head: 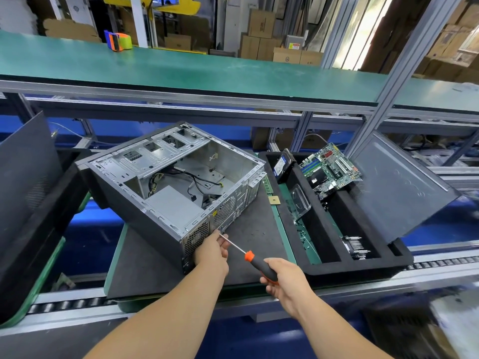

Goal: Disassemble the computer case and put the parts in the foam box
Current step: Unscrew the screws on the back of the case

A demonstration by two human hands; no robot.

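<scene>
I see the computer case (pixel 171 177) as bare stamped metal, dull silver, with perforated mesh on its rear panel at six o'clock. The screwdriver (pixel 255 261) shows a bright polished steel shaft and a matt black and orange plastic handle. The foam box (pixel 324 265) at three o'clock looks soft, black and matt, faintly grainy. In it, the motherboard (pixel 330 168) is glossy green. The mat (pixel 155 268) beneath the case reads dark grey, rough and scuffed.
</scene>
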